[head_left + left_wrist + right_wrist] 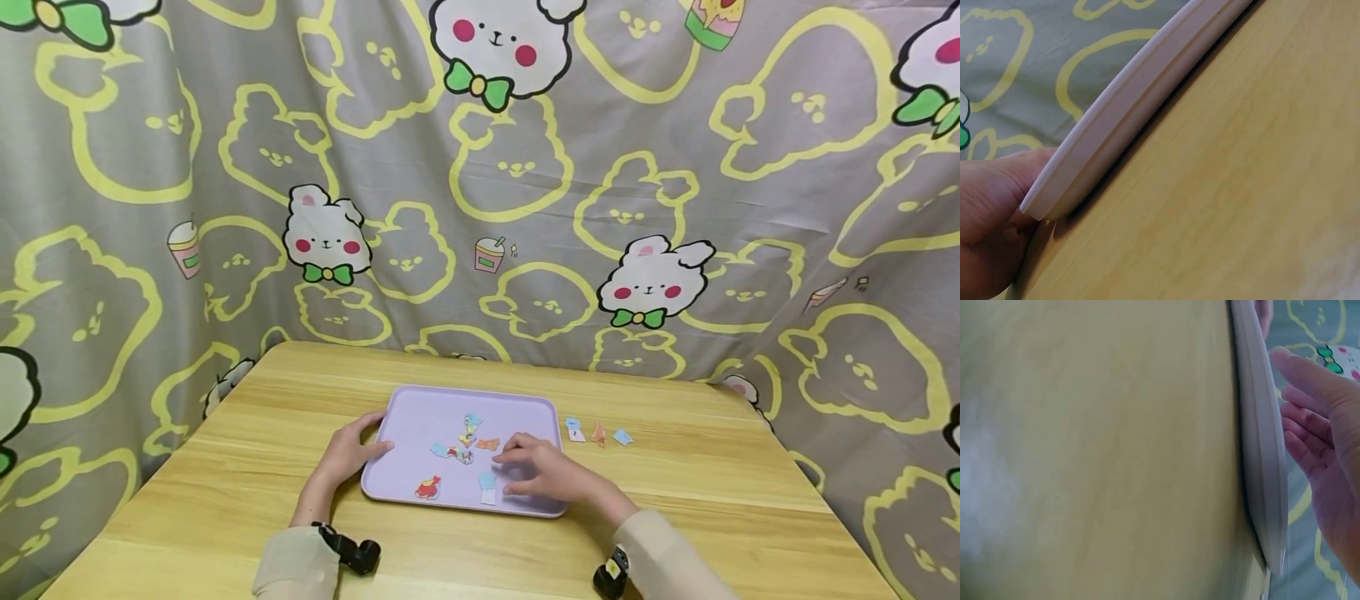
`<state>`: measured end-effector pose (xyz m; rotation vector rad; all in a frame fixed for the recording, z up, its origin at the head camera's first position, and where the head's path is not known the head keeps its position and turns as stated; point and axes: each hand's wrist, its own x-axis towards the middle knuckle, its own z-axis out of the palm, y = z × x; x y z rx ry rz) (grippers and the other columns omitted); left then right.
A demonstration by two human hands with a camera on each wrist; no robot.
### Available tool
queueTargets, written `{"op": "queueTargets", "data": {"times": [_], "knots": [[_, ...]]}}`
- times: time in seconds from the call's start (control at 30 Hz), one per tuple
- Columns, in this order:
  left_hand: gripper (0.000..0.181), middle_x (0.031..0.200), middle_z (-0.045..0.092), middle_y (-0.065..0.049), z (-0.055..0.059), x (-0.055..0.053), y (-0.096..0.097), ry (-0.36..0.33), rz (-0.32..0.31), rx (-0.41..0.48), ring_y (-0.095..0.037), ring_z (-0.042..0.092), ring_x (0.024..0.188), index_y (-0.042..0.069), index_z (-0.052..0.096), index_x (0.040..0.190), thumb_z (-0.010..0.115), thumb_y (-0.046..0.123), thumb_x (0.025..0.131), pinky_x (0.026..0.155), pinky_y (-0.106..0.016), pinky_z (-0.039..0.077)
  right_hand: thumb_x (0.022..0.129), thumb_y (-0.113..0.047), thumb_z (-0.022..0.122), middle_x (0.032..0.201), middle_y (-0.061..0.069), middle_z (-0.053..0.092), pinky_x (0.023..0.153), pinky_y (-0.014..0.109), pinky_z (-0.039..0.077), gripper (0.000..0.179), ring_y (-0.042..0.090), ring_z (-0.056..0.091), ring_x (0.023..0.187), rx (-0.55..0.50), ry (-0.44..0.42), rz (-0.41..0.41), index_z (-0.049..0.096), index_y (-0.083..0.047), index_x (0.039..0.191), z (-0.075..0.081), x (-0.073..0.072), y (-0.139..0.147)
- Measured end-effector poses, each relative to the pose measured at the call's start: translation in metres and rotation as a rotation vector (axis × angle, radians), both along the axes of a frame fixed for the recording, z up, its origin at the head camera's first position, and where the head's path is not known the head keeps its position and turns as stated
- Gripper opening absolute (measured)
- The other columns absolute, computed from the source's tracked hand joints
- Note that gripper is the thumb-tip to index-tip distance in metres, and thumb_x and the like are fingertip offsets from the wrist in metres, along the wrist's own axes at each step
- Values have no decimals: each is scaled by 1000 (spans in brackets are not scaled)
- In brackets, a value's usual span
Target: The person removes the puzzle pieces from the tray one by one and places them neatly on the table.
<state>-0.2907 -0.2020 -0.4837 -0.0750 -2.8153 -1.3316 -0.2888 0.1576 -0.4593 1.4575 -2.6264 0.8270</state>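
A lilac tray (pixel 405 417) lies on the wooden table. At its left edge my left hand (pixel 348 450) grips the rim, thumb over the inside and fingers on the outer side; the left wrist view shows this hand (pixel 991 219) at the tray's corner. Over the tray's right part hovers my right hand (pixel 543 468), thumb apart from loosely bent fingers, nothing between them. Just left of its thumb lies a blue-and-white paper piece (pixel 487 490). An orange piece (pixel 488 444) sits near its fingertips. Joined colourful pieces (pixel 459 452) lie mid-tray, and a red piece (pixel 428 487) near the front rim.
Right of the tray, on the table (pixel 720 500), lie a blue-and-white piece (pixel 574 429), an orange piece (pixel 598 433) and a small blue piece (pixel 622 437). A grey patterned curtain (pixel 420 167) hangs behind and around the table.
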Motion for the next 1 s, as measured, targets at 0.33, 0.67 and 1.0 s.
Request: {"op": "queueTargets", "data": {"times": [0.33,0.67,1.0], "knots": [[60,150,45,-22,1,0,0,2,0,-1,-44,34,143,6,46,145,69,17,91,117,-59,29,84,-30,77,118,3,59,96,26,50,47,12,53,109,141,43,71,67,-5,123,5,2,-13],[60,148,46,-25,4,1,1,23,-8,-23,-47,36,141,3,47,144,70,19,90,116,-60,31,88,-31,73,116,0,56,92,21,48,40,8,48,104,230,21,95,69,-8,121,10,2,-21],[60,150,44,-24,1,-1,0,-1,-4,-14,-46,34,142,5,45,145,69,18,91,117,-60,29,84,-27,76,116,-1,57,99,25,49,38,9,52,109,166,-56,49,68,-9,117,7,0,-24]]}}
